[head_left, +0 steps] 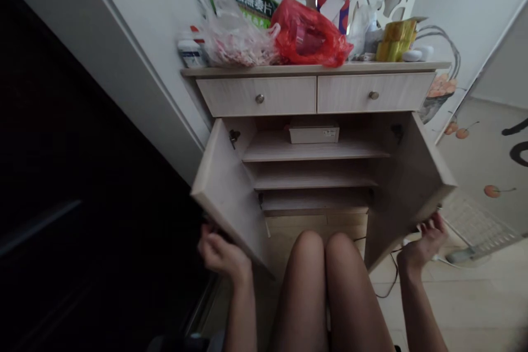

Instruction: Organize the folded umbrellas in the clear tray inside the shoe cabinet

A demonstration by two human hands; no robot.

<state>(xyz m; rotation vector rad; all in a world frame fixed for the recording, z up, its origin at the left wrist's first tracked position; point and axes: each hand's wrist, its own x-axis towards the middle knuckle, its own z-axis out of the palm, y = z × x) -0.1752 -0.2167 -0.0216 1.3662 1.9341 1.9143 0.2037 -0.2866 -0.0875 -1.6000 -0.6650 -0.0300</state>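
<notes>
A low, pale wood cabinet stands before me with both doors swung outward. My left hand [220,252] is closed at the outer face of the left cabinet door [231,192], near its free edge. The part its fingers grip is hidden behind the door. On the other side, my right hand [424,243] has its fingers curled at the outer face of the right cabinet door [412,192], close to a small metal fitting. Inside are several shelves, and a white box [314,133] sits on the upper shelf [268,148].
Two drawers, a left one [231,96] and a right one [404,93], sit above the doors. The cabinet top holds a red plastic bag [305,33], a clear bag [239,38], a white bottle [191,54] and yellow tape rolls [395,41]. A dark cable [390,286] lies on the floor.
</notes>
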